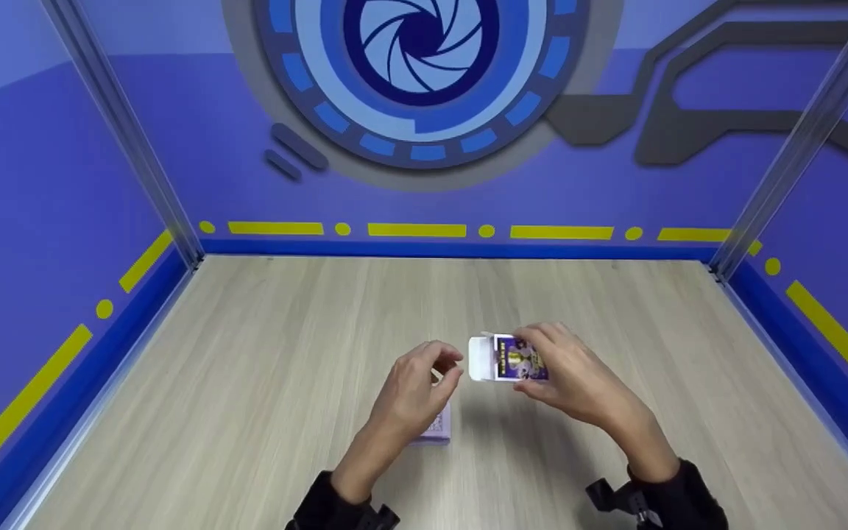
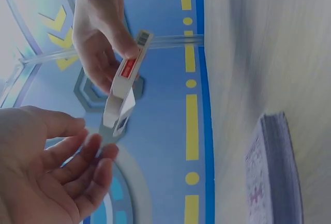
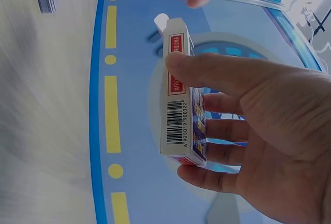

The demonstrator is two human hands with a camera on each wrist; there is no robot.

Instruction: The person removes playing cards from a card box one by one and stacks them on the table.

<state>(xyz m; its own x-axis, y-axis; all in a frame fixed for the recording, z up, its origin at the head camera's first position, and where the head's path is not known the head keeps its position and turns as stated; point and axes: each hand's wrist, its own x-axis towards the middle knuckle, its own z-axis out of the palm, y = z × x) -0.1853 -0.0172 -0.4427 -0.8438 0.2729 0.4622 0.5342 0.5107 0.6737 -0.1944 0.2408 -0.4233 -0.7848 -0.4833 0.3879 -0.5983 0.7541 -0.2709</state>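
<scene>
A small white and purple playing-card box [image 1: 520, 358] is held above the table by my right hand [image 1: 578, 375], thumb on one narrow side and fingers on the other. Its end flap [image 1: 481, 358] hangs open toward the left. In the right wrist view a barcode and a red label show on the narrow side of the box [image 3: 176, 97]. My left hand [image 1: 417, 386] is just left of the flap, apart from it, fingers loosely bent around nothing. Below that hand a deck of cards [image 1: 436, 428] lies on the table, partly hidden by the wrist; its patterned top shows in the left wrist view.
The wooden table [image 1: 284, 353] is bounded by a blue back wall [image 1: 174, 147] and side walls with yellow markings. Clear posts [image 1: 129, 140] stand at the two back corners. Black wrist straps [image 1: 678, 500] with cameras sit on both wrists.
</scene>
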